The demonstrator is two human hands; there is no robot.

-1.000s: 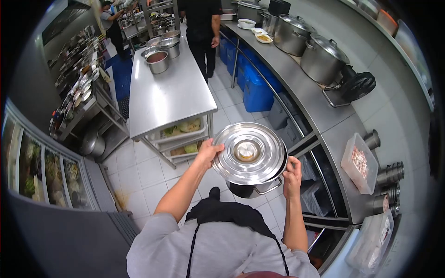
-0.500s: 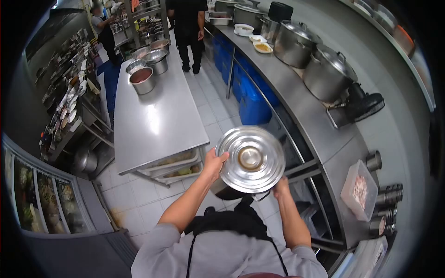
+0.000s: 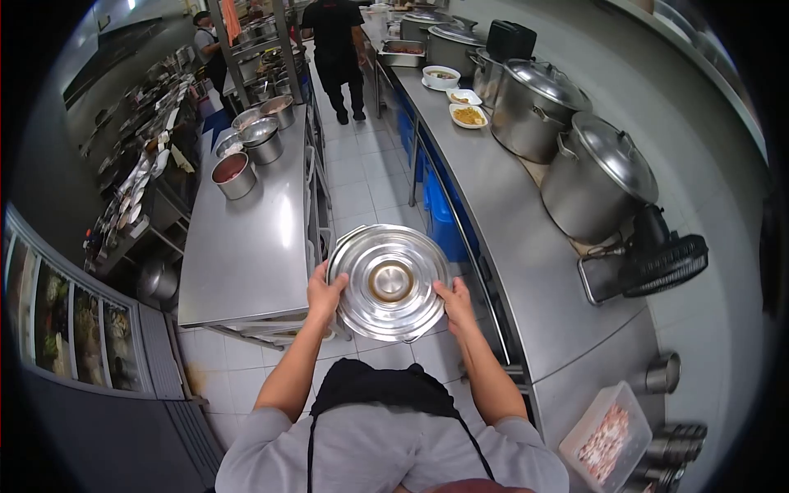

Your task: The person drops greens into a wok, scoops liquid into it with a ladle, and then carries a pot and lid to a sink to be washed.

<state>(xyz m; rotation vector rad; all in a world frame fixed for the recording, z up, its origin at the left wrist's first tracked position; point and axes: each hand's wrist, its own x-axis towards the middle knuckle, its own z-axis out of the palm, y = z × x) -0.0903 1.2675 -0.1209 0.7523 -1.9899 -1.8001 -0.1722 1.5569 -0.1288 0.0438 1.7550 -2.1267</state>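
A round, shiny metal pot (image 3: 336, 253) with a ringed lid (image 3: 390, 308) on top is held in front of my waist, above the floor. My left hand (image 3: 326, 294) grips its left side, thumb over the lid's rim. On the opposite side my right hand (image 3: 457, 304) grips it too, its thumb also on the lid's edge. Loop handles show at the pot's upper left and lower right. The lid hides what is inside.
On my left stands a steel table (image 3: 246, 271) with several metal pots at its far end. A long steel counter (image 3: 493, 214) on my right bears large stockpots (image 3: 588, 181), a black fan (image 3: 666, 263) and a plastic tub (image 3: 608, 435). A person in black (image 3: 333, 53) is in the aisle ahead.
The pot has moved left and levelled out. My right hand has risen from the low right side to the lid's rim. The view has shifted forward along the aisle; the person in black has stepped.
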